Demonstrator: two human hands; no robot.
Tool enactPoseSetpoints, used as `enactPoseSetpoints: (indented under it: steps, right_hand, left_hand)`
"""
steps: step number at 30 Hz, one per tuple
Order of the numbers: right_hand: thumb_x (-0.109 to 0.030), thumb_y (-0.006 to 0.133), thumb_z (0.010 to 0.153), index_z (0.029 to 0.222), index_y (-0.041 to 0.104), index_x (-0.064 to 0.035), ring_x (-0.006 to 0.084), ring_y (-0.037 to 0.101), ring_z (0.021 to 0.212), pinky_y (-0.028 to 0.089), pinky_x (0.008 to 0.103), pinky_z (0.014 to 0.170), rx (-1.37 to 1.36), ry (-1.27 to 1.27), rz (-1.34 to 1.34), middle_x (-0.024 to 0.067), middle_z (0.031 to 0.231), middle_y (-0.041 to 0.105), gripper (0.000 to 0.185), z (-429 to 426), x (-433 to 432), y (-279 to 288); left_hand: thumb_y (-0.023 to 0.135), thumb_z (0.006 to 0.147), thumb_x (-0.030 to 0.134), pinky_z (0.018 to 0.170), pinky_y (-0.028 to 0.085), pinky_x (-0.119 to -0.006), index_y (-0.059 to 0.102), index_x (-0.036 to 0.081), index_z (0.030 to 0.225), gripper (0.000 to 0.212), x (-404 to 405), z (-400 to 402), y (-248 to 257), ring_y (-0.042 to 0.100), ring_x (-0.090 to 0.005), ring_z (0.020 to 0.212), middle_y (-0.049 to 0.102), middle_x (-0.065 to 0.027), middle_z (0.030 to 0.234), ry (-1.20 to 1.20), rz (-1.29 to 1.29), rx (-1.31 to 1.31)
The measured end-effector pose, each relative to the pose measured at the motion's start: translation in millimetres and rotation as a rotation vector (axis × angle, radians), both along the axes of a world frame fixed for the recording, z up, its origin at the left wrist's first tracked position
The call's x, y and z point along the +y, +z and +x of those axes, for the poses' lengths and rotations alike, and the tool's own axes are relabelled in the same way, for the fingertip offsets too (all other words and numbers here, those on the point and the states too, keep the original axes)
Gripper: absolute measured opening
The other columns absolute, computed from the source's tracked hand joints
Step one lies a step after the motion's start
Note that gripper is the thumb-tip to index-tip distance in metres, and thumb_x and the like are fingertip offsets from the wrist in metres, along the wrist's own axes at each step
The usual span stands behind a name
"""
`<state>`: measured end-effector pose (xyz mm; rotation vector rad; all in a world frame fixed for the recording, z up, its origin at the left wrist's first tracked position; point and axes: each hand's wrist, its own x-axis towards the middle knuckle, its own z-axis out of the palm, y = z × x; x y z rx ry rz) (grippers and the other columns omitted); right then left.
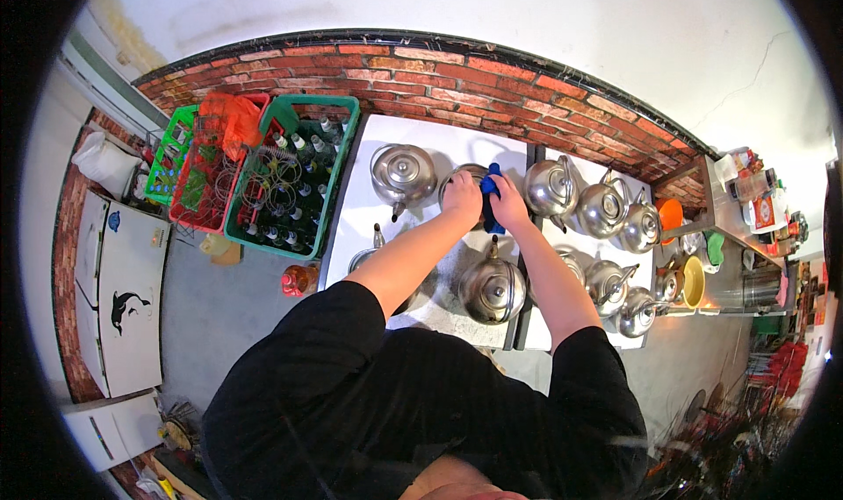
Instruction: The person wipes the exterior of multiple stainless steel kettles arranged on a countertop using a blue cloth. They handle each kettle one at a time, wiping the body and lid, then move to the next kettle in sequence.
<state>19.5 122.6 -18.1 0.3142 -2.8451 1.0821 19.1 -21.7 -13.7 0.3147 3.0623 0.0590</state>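
Observation:
Both my arms reach over a white table (421, 131) that carries several stainless steel kettles. My left hand (463, 197) rests on a steel kettle (469, 170) in the back row and hides most of it; whether its fingers grip is not clear. Beside it my right hand (507, 198) holds a blue cloth (492, 184) against the right side of that kettle. Another kettle (403, 171) stands to the left, its spout towards me. Close by on the right is a kettle (550, 189) with its handle raised. Nearer my body sits a kettle (492, 292), spout pointing away from me.
Left of the table, a green crate (349, 171) holds glass bottles, next to a red crate (172, 213). A red-capped bottle (303, 281) stands by the table's left edge. More kettles (602, 209) and a yellow basin (693, 281) are at right; a brick wall (487, 85) runs behind.

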Motion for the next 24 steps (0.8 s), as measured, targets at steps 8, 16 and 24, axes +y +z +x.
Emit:
enactPoseSetpoints:
  steps: [8,16,24]
  right_hand:
    - [-0.005,0.055,0.08,0.119,0.055,0.0003,0.0421,0.054,0.113,0.044,0.0443,0.097,-0.026,-0.002,-0.021,0.0219,0.13,0.053,0.039,31,14,4]
    - [-0.009,0.058,0.082,0.118,0.056,-0.0018,0.0423,0.058,0.105,0.047,0.0454,0.093,-0.079,-0.052,0.018,0.0238,0.115,0.061,0.037,37,28,6]
    - [-0.01,0.053,0.084,0.121,0.054,-0.0088,0.0438,0.061,0.099,0.049,0.049,0.087,-0.118,0.007,0.201,0.0263,0.103,0.065,0.036,-25,16,4]
  left_hand:
    - [0.069,0.083,0.026,0.104,0.044,-0.039,0.031,-0.014,0.141,0.08,-2,-7,-12,0.034,-0.0366,0.139,0.028,-0.0278,0.151,-0.005,0.091,-0.139]
    - [0.076,0.077,0.032,0.106,0.043,-0.038,0.029,-0.016,0.14,0.093,-3,-3,8,0.036,-0.0382,0.137,0.028,-0.032,0.149,-0.079,0.052,-0.197]
    - [0.081,0.072,0.036,0.101,0.048,-0.037,0.03,-0.019,0.138,0.1,-8,-5,11,0.041,-0.0388,0.133,0.03,-0.0326,0.147,-0.094,0.072,-0.164]
